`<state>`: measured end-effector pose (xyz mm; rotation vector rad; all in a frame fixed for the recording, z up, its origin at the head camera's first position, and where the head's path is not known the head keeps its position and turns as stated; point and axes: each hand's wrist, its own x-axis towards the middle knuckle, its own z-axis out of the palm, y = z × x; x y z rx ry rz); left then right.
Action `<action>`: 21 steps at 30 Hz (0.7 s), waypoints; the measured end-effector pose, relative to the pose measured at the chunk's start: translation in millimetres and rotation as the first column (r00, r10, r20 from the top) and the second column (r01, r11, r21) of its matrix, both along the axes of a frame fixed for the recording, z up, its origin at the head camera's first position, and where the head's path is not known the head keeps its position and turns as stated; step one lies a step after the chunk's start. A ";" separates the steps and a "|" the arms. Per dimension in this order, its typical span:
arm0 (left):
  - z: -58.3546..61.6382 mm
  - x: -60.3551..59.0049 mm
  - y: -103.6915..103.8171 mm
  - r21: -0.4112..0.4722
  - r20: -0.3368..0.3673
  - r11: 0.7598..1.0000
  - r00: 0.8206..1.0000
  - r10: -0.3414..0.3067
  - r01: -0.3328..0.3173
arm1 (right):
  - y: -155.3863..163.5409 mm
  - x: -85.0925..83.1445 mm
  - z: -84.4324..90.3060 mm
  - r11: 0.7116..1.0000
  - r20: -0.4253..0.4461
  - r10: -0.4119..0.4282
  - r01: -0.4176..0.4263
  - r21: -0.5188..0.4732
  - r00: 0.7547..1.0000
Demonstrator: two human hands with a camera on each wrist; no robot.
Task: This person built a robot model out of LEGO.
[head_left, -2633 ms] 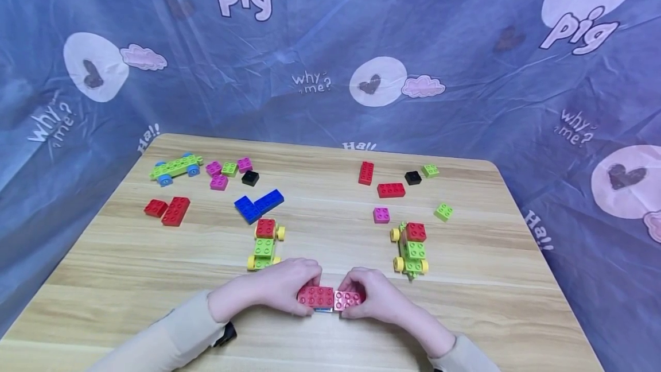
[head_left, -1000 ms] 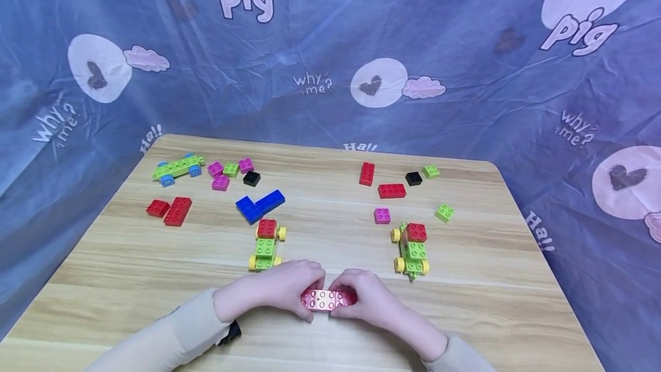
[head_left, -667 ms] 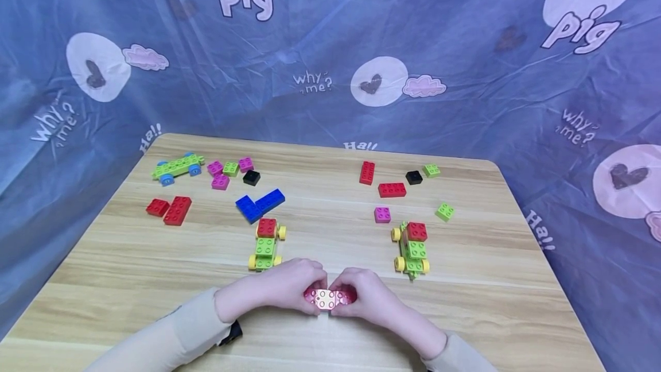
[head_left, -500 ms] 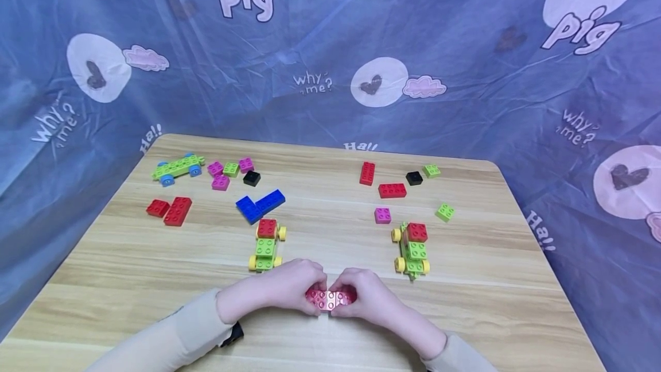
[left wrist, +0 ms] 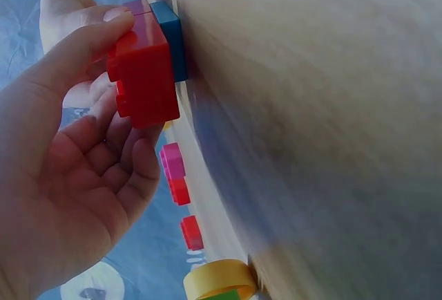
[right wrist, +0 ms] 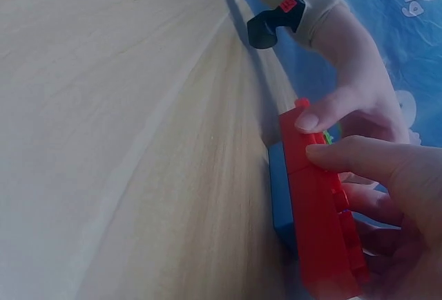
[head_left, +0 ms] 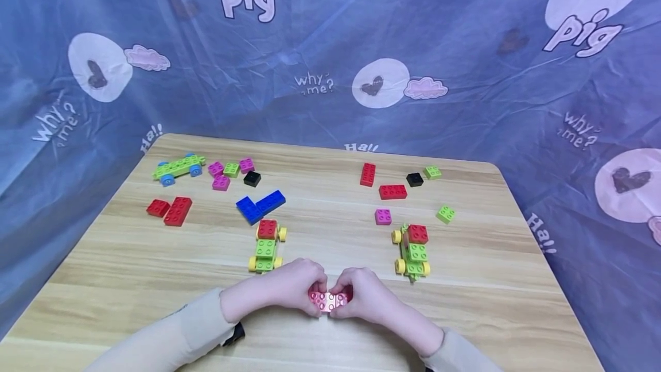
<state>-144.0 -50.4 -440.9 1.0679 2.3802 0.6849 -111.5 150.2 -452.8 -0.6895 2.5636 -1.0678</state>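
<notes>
Two red bricks, a left one [left wrist: 146, 72] and a right one [right wrist: 321, 227], sit end to end over a blue brick [right wrist: 280, 193] at the front middle of the table. My left hand [head_left: 296, 285] pinches the left red brick between thumb and fingers. On the other end, my right hand [head_left: 370, 296] grips the right red brick, thumb on its near side. The blue brick [left wrist: 170, 41] shows beneath them in both wrist views but is hidden from above. Fingers cover both outer ends of the red row in the head view.
Behind each hand stands a yellow-wheeled brick car, one left [head_left: 265, 248] and one right [head_left: 416, 251]. Farther back lie blue bricks [head_left: 270, 202], red bricks [head_left: 178, 211], a pink brick [head_left: 383, 216], a black brick [head_left: 415, 179] and a blue-wheeled green base [head_left: 179, 167].
The two red bricks have come together, closing the small gap between them, and the blue brick has gone out of sight from above. My left hand has shifted slightly right.
</notes>
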 end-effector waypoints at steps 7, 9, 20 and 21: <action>0.3 -0.1 1.0 -0.002 0.059 0.999 0.997 0.054 -0.054 | -0.4 -0.9 -0.3 1.000 0.017 -0.011 0.011 0.003 1.000; 0.5 0.2 0.6 0.001 0.079 0.998 0.995 0.069 -0.069 | -0.7 -0.9 -0.9 1.000 0.018 -0.009 0.009 -0.002 1.000; 0.8 5.5 -0.1 -0.020 0.024 0.997 0.996 0.080 -0.080 | 0.9 -2.7 -1.4 1.000 0.039 0.015 -0.015 0.008 0.999; 0.6 5.8 -0.5 -0.021 0.019 0.997 0.997 0.076 -0.076 | 0.9 -2.9 -1.4 1.000 0.039 0.019 -0.019 0.008 0.999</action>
